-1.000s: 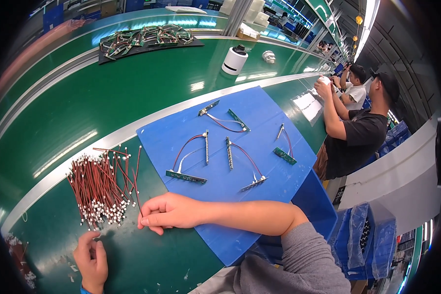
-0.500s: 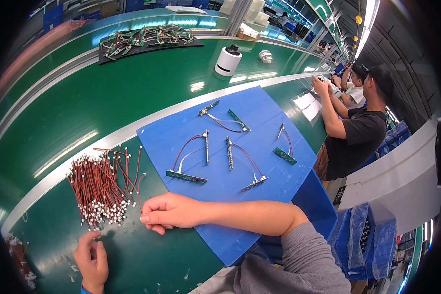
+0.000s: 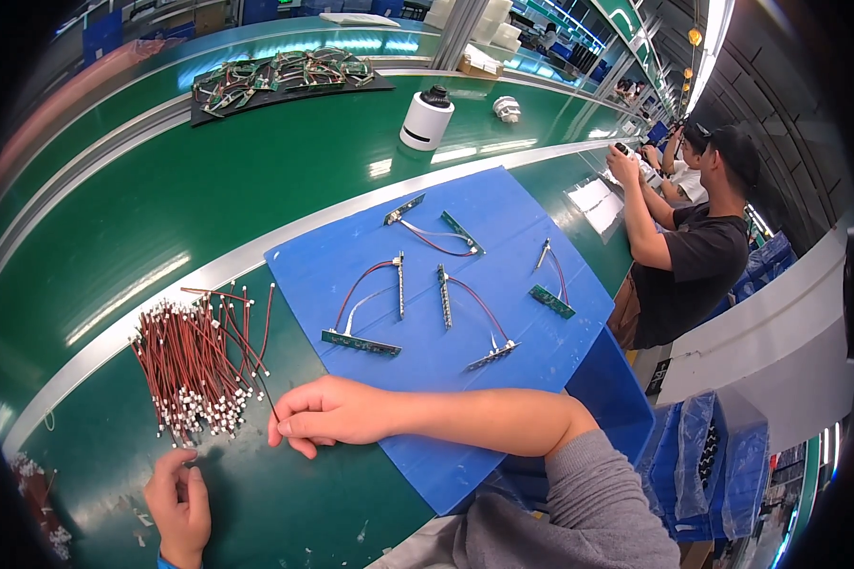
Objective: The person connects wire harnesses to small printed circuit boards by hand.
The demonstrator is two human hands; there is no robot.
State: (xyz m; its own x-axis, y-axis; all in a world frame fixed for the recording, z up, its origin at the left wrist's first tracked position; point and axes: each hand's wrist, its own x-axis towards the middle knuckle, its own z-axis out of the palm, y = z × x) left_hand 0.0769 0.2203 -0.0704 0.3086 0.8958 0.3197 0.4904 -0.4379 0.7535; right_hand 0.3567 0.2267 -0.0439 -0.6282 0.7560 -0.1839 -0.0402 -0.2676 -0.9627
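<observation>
My right hand (image 3: pixel 318 414) reaches in from the right over the edge of the blue sheet (image 3: pixel 417 417). Thumb and index finger pinch a thin wire cable (image 3: pixel 268 396), which sticks up and leftward from the fingertips. At lower left, my left hand (image 3: pixel 178 507) is held with thumb and index finger apart and nothing visible between them. Just beyond it lies a heap of dark red wire cables (image 3: pixel 190 365) with white end connectors. Several pairs of green circuit boards (image 3: pixel 361 342) joined by wires rest on the blue sheet.
Across the green conveyor stand a white cylindrical device (image 3: pixel 427 121), a small white part (image 3: pixel 507 109) and a black tray (image 3: pixel 346 85) of wired boards. A co-worker in black (image 3: pixel 697 247) is at the right. Blue bins (image 3: pixel 707 465) stand at lower right.
The cable in my right hand has swung, its free end now lower and farther left. The white cylinder and small white part have shifted slightly left along the conveyor.
</observation>
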